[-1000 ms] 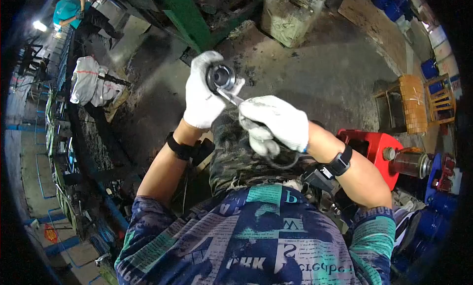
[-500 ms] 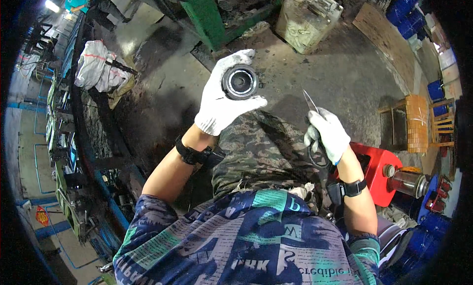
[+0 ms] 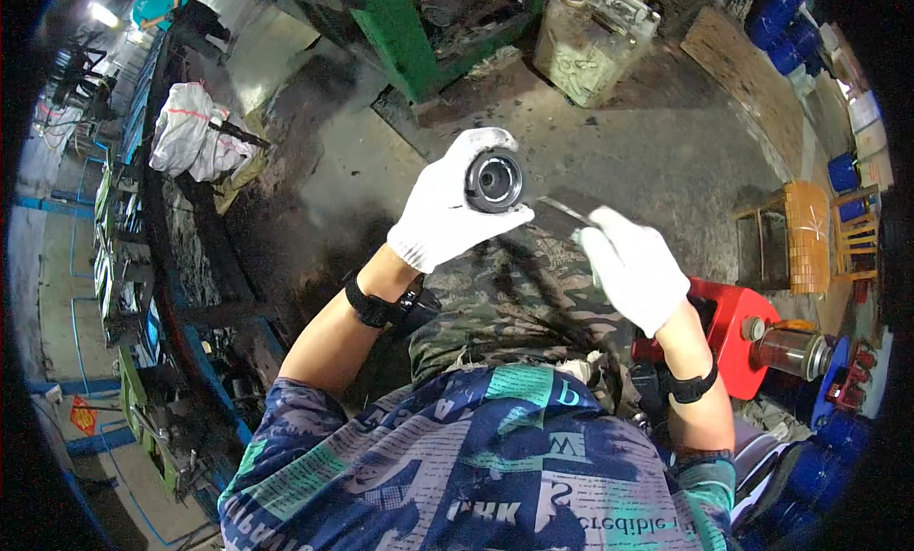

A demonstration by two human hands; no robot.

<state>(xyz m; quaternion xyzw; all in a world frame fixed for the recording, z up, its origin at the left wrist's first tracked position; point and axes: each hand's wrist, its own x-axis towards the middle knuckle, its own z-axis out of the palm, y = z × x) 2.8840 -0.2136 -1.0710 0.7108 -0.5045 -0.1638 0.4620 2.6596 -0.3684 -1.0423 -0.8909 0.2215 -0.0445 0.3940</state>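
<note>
In front of me my left hand (image 3: pixel 446 204), in a white knitted glove, grips a black round hollow part (image 3: pixel 495 182) from its left side. The part's open end faces me, showing a shiny inner ring and a dark bore. To its right, my gloved right hand (image 3: pixel 633 270) is closed around a pair of scissors (image 3: pixel 564 209). Their narrow metal blades stick out toward the part, with a small gap between tip and part. The scissors' handles are hidden by the glove.
A red machine (image 3: pixel 728 337) stands close by my right forearm. Ahead are a green metal frame (image 3: pixel 395 42) and a cloudy plastic jug (image 3: pixel 595 47). White sacks (image 3: pixel 195 132) lie at left; a wooden chair (image 3: pixel 804 237) stands at right. Another person (image 3: pixel 176 13) is far left.
My left hand has moved right and slightly nearer with the round part, tilting it. The right hand has turned, swinging the scissors' tip left toward the part.
</note>
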